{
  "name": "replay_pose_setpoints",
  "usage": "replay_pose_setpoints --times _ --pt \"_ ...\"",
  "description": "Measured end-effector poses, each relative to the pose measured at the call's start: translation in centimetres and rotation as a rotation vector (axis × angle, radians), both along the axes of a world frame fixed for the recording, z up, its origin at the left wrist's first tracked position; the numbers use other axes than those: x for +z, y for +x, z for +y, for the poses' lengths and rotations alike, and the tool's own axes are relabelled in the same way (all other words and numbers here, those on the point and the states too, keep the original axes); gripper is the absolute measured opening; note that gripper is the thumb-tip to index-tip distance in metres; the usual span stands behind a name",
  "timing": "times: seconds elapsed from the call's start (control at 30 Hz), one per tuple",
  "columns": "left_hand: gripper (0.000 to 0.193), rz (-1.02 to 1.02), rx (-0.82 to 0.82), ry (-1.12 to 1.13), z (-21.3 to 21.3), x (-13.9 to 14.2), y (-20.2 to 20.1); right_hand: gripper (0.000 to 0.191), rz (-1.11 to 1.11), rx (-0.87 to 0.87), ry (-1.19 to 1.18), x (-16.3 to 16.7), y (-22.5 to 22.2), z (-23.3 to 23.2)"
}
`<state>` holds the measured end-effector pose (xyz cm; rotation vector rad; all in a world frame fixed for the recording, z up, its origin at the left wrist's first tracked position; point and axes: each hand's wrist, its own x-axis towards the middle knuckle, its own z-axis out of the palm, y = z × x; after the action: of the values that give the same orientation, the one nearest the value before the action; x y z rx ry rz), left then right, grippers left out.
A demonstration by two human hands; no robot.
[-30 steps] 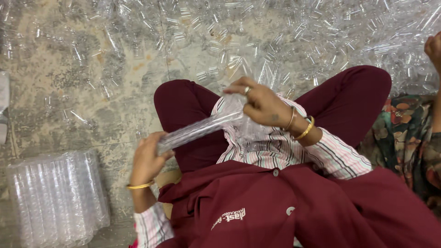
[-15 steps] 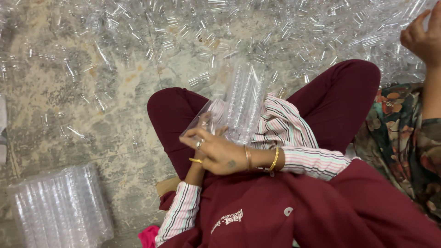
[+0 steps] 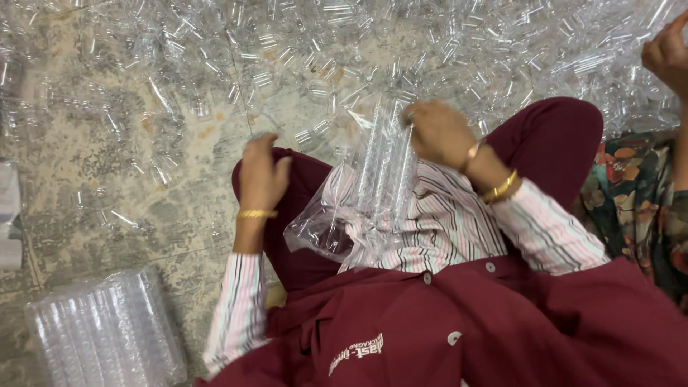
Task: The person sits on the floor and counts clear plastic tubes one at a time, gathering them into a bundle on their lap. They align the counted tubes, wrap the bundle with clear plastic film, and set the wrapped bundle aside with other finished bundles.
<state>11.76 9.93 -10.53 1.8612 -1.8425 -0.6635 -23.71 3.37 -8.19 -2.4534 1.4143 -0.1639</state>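
Right hand (image 3: 438,133): fingers clamped on the top of a clear plastic bag (image 3: 373,193) of transparent tubes, standing upright on the lap. Left hand (image 3: 261,174): fingers curled together, empty, just beside the bag. Loose clear tubes (image 3: 301,50) cover the floor; a packed bundle (image 3: 107,333) lies lower left.

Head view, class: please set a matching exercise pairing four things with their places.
1. clear plastic bag holding tubes
2. packed clear bag of stacked tubes
3. loose clear plastic tubes
4. floral patterned cloth

a. strewn over the floor at top
b. on the lap
c. right edge
d. bottom left on the floor

Pairs: 1-b, 2-d, 3-a, 4-c
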Motion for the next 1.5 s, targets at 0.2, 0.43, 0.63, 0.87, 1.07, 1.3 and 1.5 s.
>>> replay_pose_setpoints --times 0.2,0.43,0.63,0.87,1.07,1.3,1.5 --pt "0.086 -0.523 -0.296 0.573 -7.7 -6.8 -7.6 0.117 0.604 -0.075 0.605 -7.2 -2.7 -3.3" --pt "0.085 -0.622 -0.262 0.425 -13.5 -13.7 -10.0 0.105 0.493 -0.206 0.448 -14.1 -2.8 -4.7" --pt "0.098 -0.458 -0.078 0.336 -18.4 -12.4 -5.9 0.064 0.226 -0.358 0.29 -16.1 -4.5 -9.5" --pt "0.097 -0.444 0.152 0.134 -21.1 -13.1 -2.9 0.058 -0.384 -0.309 -0.417 -13.9 -6.8 -14.5" --pt "0.108 -0.187 0.292 -0.081 -22.8 -12.0 -2.8 0.056 -1.474 -0.574 0.55 -12.3 -5.9 -16.9" --pt "0.082 1.645 0.43 -0.026 -22.2 -8.7 -5.7 0.072 -1.662 -0.453 0.674 -10.7 -4.8 -16.5" --pt "0.073 1.984 0.431 0.119 -19.8 -9.5 -15.4 0.067 -1.529 -0.248 0.612 -11.7 -0.7 -14.2"
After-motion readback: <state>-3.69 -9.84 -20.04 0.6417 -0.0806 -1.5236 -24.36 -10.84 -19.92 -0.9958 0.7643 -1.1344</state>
